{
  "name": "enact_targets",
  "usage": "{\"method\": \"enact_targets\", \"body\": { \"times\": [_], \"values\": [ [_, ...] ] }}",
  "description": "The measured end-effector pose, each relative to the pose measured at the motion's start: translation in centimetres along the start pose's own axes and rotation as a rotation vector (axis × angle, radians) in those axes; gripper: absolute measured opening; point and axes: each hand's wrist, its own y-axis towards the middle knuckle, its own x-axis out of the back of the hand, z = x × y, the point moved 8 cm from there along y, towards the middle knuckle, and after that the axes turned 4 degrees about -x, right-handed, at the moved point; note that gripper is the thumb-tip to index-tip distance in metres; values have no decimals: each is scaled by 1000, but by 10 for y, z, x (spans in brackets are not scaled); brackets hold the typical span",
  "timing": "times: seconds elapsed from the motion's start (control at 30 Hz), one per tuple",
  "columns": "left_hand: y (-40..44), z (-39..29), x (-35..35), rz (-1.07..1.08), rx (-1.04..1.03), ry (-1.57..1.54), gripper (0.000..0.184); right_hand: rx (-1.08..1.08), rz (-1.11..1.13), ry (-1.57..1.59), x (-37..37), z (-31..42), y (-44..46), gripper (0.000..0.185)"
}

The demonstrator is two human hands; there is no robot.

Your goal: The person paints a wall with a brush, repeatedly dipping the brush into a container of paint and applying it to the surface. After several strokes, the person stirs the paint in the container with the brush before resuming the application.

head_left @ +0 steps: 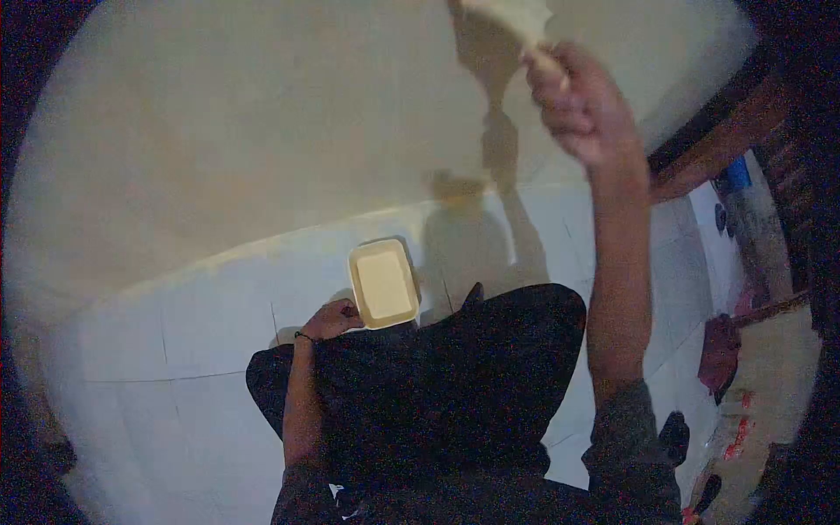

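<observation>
My right hand (582, 105) is raised in front of the wall (262, 114), its fingers wrapped round the handle of a pale, wide-bladed tool (516, 17). The tool's blade is near the top edge of the view and partly cut off; whether it touches the wall I cannot tell. Low on the left, my left hand (332, 319) is closed at the lower left corner of a cream rectangular tray (385, 284). That tray is beside my crossed legs, close to the foot of the wall. A dark band circles my left wrist.
White floor tiles (210, 341) meet the wall along a curved-looking edge. On the right are a brown wooden piece (735, 140), a blue object (738, 173), a dark red cloth (720, 354) and a tan sheet with red markings (744, 429). Shadows fall on wall and floor.
</observation>
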Motion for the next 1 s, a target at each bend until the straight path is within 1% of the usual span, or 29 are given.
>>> {"method": "enact_targets", "body": {
  "times": [0.03,0.07,0.13,0.2,0.23,0.27,0.3,0.33,0.37,0.4,0.43,0.47,0.53,0.57,0.63,0.7,0.77,0.83,0.9,0.93,1.0],
  "values": [
    [3,6,-1,7,-5,-6,35,90,79,-60,-16,27,1,25],
    [0,-5,2,1,-13,-6,35,179,156,-117,-32,53,1,24],
    [-14,-32,8,-47,14,56,35,390,41,-378,-57,100,-8,17],
    [-12,-29,9,-59,15,49,35,597,97,-415,-77,139,-8,17],
    [-13,-22,7,-58,26,46,34,596,106,-418,-82,147,-1,17],
    [-11,-16,7,-64,26,39,34,623,119,-336,-82,160,7,17],
    [-7,-16,7,-63,-50,50,35,650,131,-254,-81,169,13,17],
    [-4,-15,7,-61,-126,61,36,648,136,-255,-77,167,20,17],
    [-2,-11,7,-65,-127,60,36,632,149,-287,-70,161,29,18],
    [1,-5,5,-41,-86,70,37,611,160,-318,-73,148,32,18],
    [4,1,3,-16,-45,78,38,625,-5,-343,-58,138,28,21],
    [8,1,3,-19,-44,74,38,622,-1,-345,-42,135,40,21],
    [9,-1,1,-10,-52,141,37,387,387,-171,-17,105,70,23],
    [8,1,1,-6,-41,138,37,378,384,-164,-9,86,73,23],
    [8,-5,2,2,-80,106,38,339,-33,-250,33,49,65,24],
    [1,-20,4,-17,-90,76,38,194,129,-241,45,5,65,24],
    [-1,-22,6,-33,-99,44,39,150,-150,-273,73,-30,57,25],
    [-2,-23,6,-32,-176,-78,41,61,-176,-161,91,-65,47,24],
    [3,-19,5,-33,-185,-36,42,-13,-170,-195,111,-97,43,20],
    [5,-18,5,-38,-194,8,43,-17,-176,-190,123,-111,42,20],
    [6,-18,4,-27,-169,-32,45,-207,-54,-87,135,-149,40,17]
  ]
}}
